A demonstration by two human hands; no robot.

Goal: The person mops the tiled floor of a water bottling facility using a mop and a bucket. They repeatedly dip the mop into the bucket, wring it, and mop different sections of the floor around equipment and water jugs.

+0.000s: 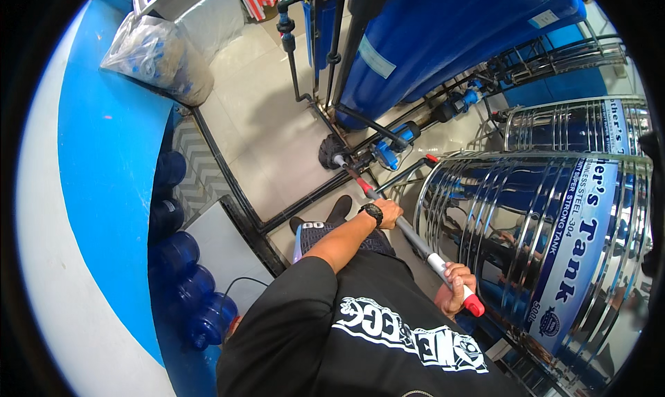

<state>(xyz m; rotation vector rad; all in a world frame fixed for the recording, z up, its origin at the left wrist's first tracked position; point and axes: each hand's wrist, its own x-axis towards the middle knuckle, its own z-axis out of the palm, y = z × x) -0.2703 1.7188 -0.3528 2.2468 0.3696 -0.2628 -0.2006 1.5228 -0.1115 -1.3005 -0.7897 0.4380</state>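
Note:
A spin mop slants across the view, its grey handle (414, 237) passing in front of my body. My left hand (387, 213), with a dark watch at the wrist, grips the handle partway down, near a red collar (364, 184). Higher up, my right hand (456, 291) is closed around the white grip, just below its red end cap (474, 305). The dark, stringy mop head (328, 152) rests on the pale tiled floor (262, 161), up against black pipes. My shoes (340, 208) are just behind a low black pipe.
Large stainless steel tanks (499, 231) stand close on my right. Tall blue tanks (415, 39), black piping (306, 194) and a blue pump (387, 153) lie ahead. At left are a blue-and-white wall panel (109, 189), several blue water jugs (179, 254) and a filled plastic bag (161, 59).

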